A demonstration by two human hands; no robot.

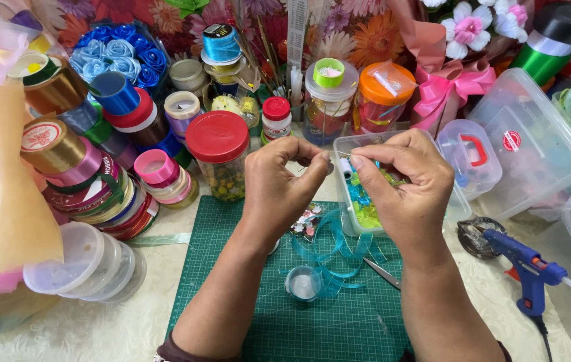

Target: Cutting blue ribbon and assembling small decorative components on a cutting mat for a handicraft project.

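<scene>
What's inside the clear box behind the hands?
The clear box holds small green and blue bits. The right hand covers much of it, so the rest is hidden.

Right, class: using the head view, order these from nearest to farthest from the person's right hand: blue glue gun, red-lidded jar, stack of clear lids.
1. blue glue gun, lower right of the right hand.
2. red-lidded jar, across to the left.
3. stack of clear lids, far lower left.

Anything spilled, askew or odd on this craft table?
Nothing looks spilled or damaged. A loose teal ribbon lies tangled across the green cutting mat, partly over the metal scissors. The blue glue gun lies on its side at the right.
</scene>
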